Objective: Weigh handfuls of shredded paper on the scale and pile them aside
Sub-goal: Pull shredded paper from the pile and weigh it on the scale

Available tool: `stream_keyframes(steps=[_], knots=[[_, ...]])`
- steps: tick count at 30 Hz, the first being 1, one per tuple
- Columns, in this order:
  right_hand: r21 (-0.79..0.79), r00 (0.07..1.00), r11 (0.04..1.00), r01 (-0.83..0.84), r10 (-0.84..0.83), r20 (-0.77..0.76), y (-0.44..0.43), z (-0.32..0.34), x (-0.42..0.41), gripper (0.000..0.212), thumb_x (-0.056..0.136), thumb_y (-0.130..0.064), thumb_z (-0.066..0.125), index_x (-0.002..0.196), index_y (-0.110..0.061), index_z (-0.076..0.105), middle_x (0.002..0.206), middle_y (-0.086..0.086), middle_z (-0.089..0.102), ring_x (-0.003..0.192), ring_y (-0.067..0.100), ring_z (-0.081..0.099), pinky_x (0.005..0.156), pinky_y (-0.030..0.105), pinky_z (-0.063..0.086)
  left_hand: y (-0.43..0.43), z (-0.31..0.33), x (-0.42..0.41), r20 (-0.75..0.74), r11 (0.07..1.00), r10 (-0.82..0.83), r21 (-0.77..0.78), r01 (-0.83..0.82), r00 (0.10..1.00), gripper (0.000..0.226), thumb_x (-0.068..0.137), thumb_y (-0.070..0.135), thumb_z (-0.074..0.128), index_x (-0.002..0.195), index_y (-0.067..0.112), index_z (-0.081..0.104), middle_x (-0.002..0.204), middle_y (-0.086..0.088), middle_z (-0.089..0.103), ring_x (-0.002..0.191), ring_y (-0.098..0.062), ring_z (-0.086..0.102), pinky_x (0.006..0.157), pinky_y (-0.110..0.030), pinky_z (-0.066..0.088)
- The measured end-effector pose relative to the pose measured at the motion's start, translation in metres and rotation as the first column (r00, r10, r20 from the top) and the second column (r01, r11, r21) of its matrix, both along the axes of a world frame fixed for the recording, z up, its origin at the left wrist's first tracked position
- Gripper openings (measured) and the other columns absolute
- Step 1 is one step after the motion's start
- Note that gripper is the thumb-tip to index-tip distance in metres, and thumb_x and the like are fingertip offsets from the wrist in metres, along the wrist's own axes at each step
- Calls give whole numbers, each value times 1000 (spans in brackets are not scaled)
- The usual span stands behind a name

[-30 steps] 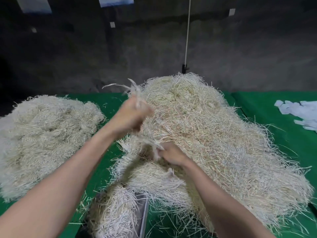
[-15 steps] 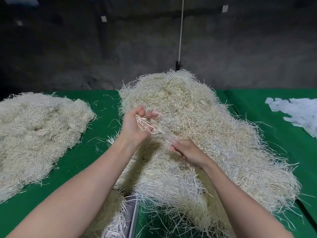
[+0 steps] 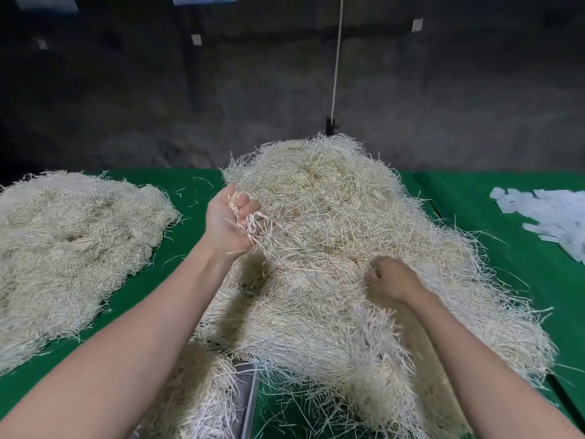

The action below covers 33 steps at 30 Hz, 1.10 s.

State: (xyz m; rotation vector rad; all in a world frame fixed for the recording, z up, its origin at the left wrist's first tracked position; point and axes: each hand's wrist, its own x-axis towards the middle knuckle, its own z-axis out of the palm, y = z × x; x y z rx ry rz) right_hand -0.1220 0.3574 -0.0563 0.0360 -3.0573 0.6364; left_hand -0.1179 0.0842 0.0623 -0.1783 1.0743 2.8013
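Note:
A big heap of pale shredded paper [image 3: 332,248] fills the middle of the green table. My left hand [image 3: 231,223] is raised over its left flank, palm up, fingers curled round a small tuft of shreds that trails down into the heap. My right hand [image 3: 389,280] is sunk knuckles-up in the heap to the right, fingers curled into the strands. A grey metal scale pan [image 3: 247,394] shows at the bottom edge, mostly covered by a clump of shreds [image 3: 196,391]. A second, flatter pile of shredded paper [image 3: 69,248] lies at the left.
Green cloth [image 3: 474,217] covers the table. White paper slips [image 3: 550,213] lie scattered at the right edge. A dark concrete wall stands behind, with a white cord [image 3: 337,58] hanging down it to a black fitting behind the heap.
My left hand has come down from its raised position and turned palm up with a smaller tuft. My right hand has moved right, into the heap, and curled.

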Motion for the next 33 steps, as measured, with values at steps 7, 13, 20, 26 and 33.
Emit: stream_keyframes(steps=[7,13,20,26,33], knots=[[-564,938,792,-232,29,-345,-84,108,20,18,92,-17,56,80,-17,70,79,-7,70,73,12,66,68,28,56,-15,25,24,-145,986,46,-153,-68,988,52,94,28,43,44,23,31,37,8,25,30,-8,25,36,-16,23],[-814,890,495,-305,451,-59,-137,125,33,76,83,-43,64,147,-26,27,144,-3,41,127,12,42,102,29,35,-53,49,49,-282,963,122,-199,-182,952,53,92,26,48,42,22,30,37,8,22,31,-9,25,35,-15,29],[-994,829,10,112,550,99,-229,100,78,26,80,-3,59,105,-1,55,89,12,56,72,18,55,66,27,52,-85,16,77,-283,983,78,-138,-121,956,46,96,23,42,51,17,43,51,2,47,50,-10,43,60,-24,38],[-976,939,211,60,319,127,-265,75,114,40,83,-7,64,119,-22,57,113,4,60,74,10,69,71,34,57,-115,-46,112,-105,958,-129,-270,97,986,28,94,18,45,100,7,70,108,-13,64,81,-18,68,64,-35,57],[-860,989,496,123,8,146,-273,42,134,14,86,0,61,85,-14,64,99,6,64,67,13,67,60,28,57,-174,-90,131,71,672,-72,-733,101,995,58,65,23,75,120,12,61,110,-4,68,99,-18,65,89,-34,51]])
